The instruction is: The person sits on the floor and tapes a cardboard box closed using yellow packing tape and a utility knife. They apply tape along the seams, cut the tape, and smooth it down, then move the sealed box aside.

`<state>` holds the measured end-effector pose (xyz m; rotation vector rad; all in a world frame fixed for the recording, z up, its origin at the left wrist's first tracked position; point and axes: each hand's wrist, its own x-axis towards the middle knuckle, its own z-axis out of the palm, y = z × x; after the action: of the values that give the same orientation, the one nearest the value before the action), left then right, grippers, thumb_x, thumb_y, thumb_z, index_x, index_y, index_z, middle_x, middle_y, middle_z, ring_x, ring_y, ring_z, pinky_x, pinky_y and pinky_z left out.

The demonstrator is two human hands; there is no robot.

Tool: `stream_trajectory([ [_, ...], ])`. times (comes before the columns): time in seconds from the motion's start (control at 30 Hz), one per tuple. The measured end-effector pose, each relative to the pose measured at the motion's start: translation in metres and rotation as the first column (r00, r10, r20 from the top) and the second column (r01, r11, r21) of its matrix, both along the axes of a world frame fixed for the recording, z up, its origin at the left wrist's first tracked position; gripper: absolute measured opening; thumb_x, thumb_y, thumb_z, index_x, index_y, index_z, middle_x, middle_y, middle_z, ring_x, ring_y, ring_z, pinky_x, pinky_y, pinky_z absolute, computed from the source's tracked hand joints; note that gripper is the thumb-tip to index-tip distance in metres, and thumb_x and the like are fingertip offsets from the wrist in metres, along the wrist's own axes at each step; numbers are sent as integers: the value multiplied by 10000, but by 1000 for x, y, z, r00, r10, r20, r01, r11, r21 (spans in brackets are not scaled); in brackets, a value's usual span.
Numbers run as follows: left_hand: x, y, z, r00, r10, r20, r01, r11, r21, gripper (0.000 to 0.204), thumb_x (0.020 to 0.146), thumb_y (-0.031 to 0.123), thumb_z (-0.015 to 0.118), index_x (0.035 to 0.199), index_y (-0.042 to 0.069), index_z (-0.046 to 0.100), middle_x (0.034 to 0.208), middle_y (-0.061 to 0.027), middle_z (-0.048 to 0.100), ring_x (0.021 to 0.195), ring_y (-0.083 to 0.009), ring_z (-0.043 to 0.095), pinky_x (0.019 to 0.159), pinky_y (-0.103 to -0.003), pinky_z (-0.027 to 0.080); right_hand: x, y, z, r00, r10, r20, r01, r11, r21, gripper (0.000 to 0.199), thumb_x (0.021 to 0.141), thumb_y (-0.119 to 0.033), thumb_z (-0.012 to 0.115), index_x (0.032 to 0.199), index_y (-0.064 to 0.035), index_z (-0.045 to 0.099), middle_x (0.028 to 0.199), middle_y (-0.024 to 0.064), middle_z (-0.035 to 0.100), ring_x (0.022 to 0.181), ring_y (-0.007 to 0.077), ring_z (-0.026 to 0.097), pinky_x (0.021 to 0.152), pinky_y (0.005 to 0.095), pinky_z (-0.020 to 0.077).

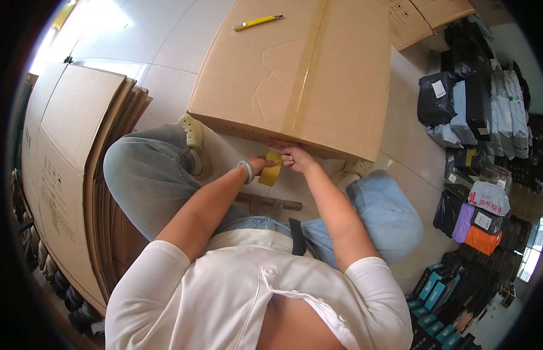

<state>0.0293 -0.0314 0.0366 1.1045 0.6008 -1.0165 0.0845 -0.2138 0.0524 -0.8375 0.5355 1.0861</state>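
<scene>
A large brown cardboard box (242, 76) stands in front of me, with a strip of clear tan tape (309, 70) running along its top to the near edge. My left hand (260, 165) grips a roll of yellow packing tape (272, 172) just below that edge. Right beside it, my right hand (298, 158) has its fingers curled in close to the box's near side. Whatever those fingers pinch is too small to make out. A yellow utility knife (258, 23) lies on the box top, toward the far left.
Flattened cartons (73, 134) lean in a stack at my left. More boxes (409, 23) stand at the far right. Black, white and grey parcels (441, 96) are piled along the right side, with an orange package (483, 239) lower down. A brown bar (268, 202) lies between my legs.
</scene>
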Motion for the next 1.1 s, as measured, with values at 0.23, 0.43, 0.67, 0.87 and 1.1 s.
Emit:
stream_trajectory([
  [0.23, 7, -5, -61, 972, -61, 227, -44, 902, 430, 851, 699, 312, 832, 1299, -79, 371, 1054, -159, 617, 901, -235, 640, 801, -332, 528, 2, 1, -10, 996, 88, 5, -88, 996, 6, 489, 864, 40, 407, 1329, -85, 489, 939, -28, 568, 487, 30, 295, 416, 158, 257],
  [0.43, 20, 4, -15, 950, -136, 281, 36, 941, 336, 823, 700, 337, 802, 1335, 40, 370, 926, -108, 612, 732, -200, 616, 581, -313, 503, -3, -5, 21, 961, 211, 181, -227, 971, 76, 462, 868, -10, 438, 1318, -94, 504, 1097, 25, 594, 579, 38, 434, 501, 170, 363],
  [0.67, 25, 7, -41, 969, -60, 239, 35, 994, 105, 576, 773, 237, 717, 1280, 120, 472, 959, -76, 633, 763, -201, 635, 595, -341, 517, 70, 44, 224, 496, 764, 413, -637, 643, -425, 358, 938, -237, 526, 1251, -66, 552, 1046, 71, 641, 751, 126, 635, 665, 254, 508],
  [0.87, 28, 0, -20, 996, -22, 90, 25, 999, -41, 447, 772, 139, 728, 1174, 172, 532, 1021, -66, 622, 883, -239, 646, 688, -393, 549, 172, 116, 180, 154, 855, 496, 333, 427, -840, 448, 942, -396, 490, 1339, -188, 475, 1037, 142, 592, 892, 261, 610, 797, 365, 502],
  [1.1, 26, 6, -38, 990, -75, 116, 79, 996, -29, 228, 837, 214, 661, 1052, 168, 601, 961, -43, 633, 825, -199, 639, 619, -382, 538, 243, 186, 170, 396, 882, 255, 348, 113, -931, 565, 900, -535, 488, 1398, -299, 366, 1307, 166, 360, 1073, 331, 506, 918, 404, 454],
])
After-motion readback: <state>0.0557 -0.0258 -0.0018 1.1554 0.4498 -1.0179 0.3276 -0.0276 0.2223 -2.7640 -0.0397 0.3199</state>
